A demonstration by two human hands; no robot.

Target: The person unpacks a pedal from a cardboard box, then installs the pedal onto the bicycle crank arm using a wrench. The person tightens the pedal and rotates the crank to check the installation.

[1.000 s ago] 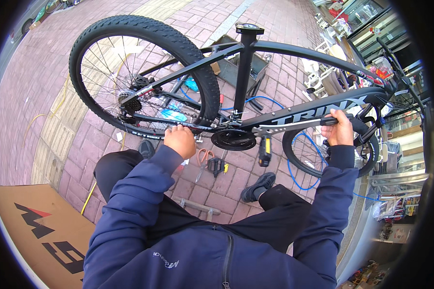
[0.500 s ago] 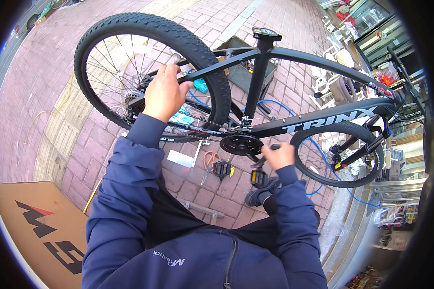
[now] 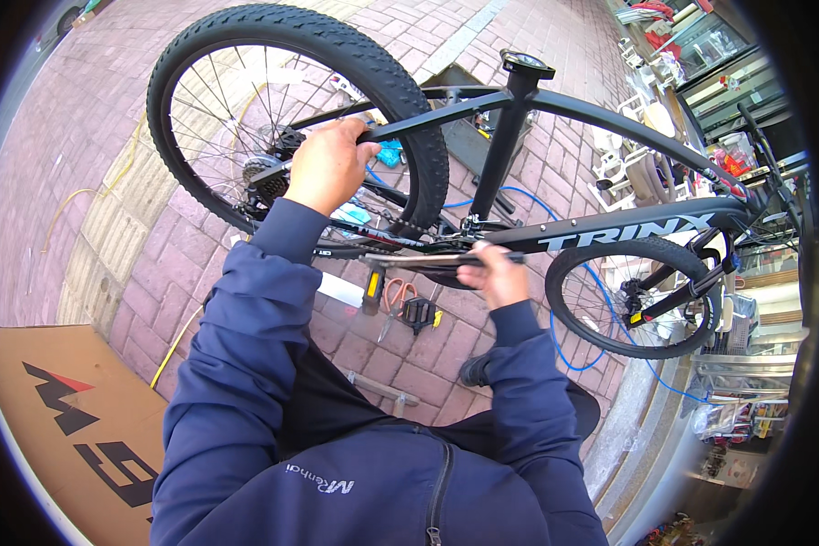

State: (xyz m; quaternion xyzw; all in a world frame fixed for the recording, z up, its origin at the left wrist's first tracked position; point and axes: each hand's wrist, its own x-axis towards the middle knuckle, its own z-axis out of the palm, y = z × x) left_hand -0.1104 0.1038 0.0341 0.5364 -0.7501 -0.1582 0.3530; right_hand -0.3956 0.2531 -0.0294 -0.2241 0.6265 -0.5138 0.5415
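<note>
Head view: our left hand (image 3: 328, 166) is curled round the bicycle frame (image 3: 503, 150), our right hand (image 3: 491, 276) closed on the wrench (image 3: 420, 260) beside the pedal (image 3: 372, 291); we should brace firmly, turning smoothly.

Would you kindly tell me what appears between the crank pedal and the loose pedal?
In the head view, orange-handled scissors appear between the crank pedal and loose pedal.

Head view | left grip (image 3: 326, 168), bare hand, was closed on black rear frame tube (image 3: 432, 117) | right grip (image 3: 495, 277), bare hand, held grey wrench (image 3: 419, 261) that ran left toward yellow-marked pedal (image 3: 373, 291) | scissors (image 3: 394, 311) and second pedal (image 3: 419, 314) lay close together on brick paving (image 3: 446, 355) | cardboard box (image 3: 18, 428) was at lower left.
</note>
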